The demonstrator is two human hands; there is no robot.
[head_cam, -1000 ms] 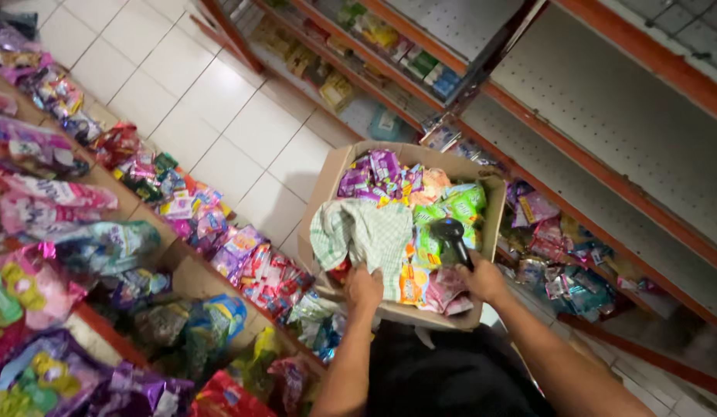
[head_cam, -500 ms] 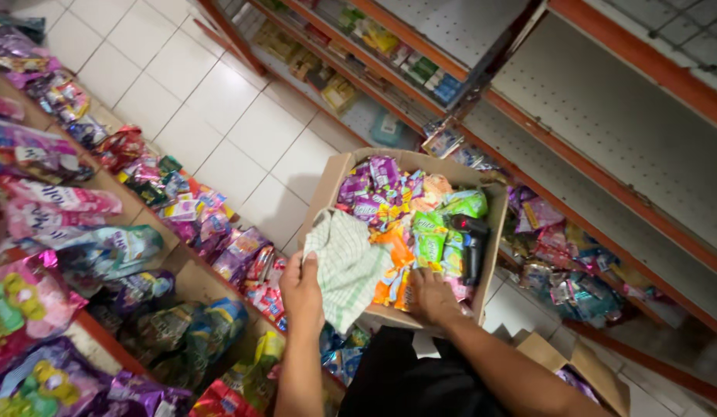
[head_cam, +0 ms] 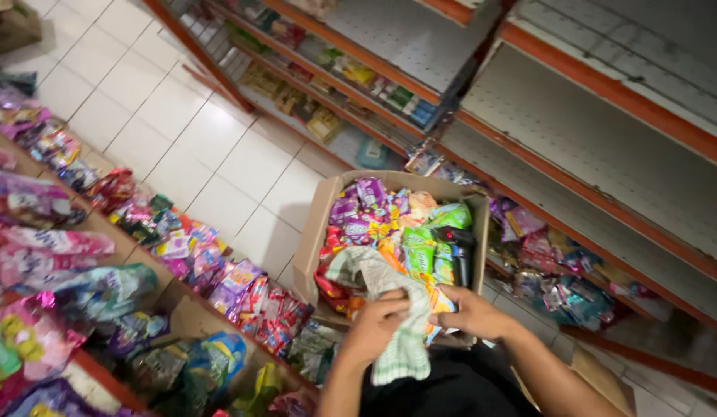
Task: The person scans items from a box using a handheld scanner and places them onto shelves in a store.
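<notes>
Left hand (head_cam: 378,328) is closed on a pale green-and-white checked cloth (head_cam: 389,309), fingers curled over the bunched middle, knuckles up. Cloth runs roughly near-to-far: one end spills fwd over the snack packets in the cardboard box (head_cam: 312,239), other end hangs down toward the person's lap, below the hand. So its long axis lies along the forearm line, w/ the grip about mid-length.

Right hand (head_cam: 470,313) sits just beside the left, on its right, fingers bent and resting on the box's near edge and the packets there. Fingertips meet or nearly meet the cloth's right edge, but can't tell if it's actually pinching anything; looks loosely curled, not a firm grip. Left hand is clearly the one carrying the cloth; right is the nearer one to the black handheld device (head_cam: 460,251) lying in the box just ahead of it, past the green packets (head_cam: 420,251).

Box is directly in front of both hands, packed w/ purple, orange and green packets. Left of the left hand: low shelf (head_cam: 181,316) w/ rows of bright snack bags, white tiled floor (head_cam: 188,147) beyond. Right of the right hand: orange-edged shelving (head_cam: 606,154), upper boards bare, more bags on the lowest level.
</notes>
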